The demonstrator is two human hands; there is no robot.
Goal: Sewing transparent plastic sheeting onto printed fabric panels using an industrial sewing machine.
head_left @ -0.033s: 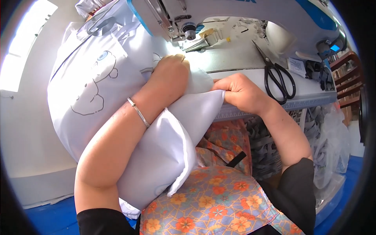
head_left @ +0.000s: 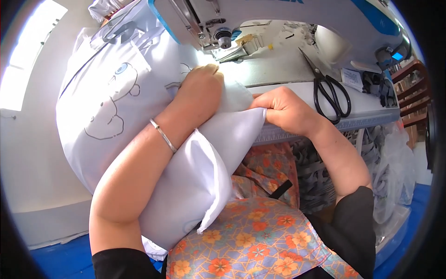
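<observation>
Sewing table (head_left: 371,109) | left hand (head_left: 202,88) pressing white pillow (head_left: 186,181) | right hand (head_left: 288,109) fingers pinching its seam

Black-handled scissors (head_left: 329,88) lying on the pale sewing table (head_left: 371,109), blades pointing up and away toward the machine. White sewing machine (head_left: 288,14) with blue trim across the top of the view, its needle area (head_left: 224,39) lit brightly. Small paper slip (head_left: 352,79) just right of the scissors, dark odds and ends beside it at the table's right end. Orange floral apron (head_left: 251,242) in the foreground, over dark clothing. Clear plastic bag (head_left: 395,176) of pale fabric pieces hanging below the table on the right. Blue floor (head_left: 60,260) at the lower left, white wall (head_left: 28,158) above it.
</observation>
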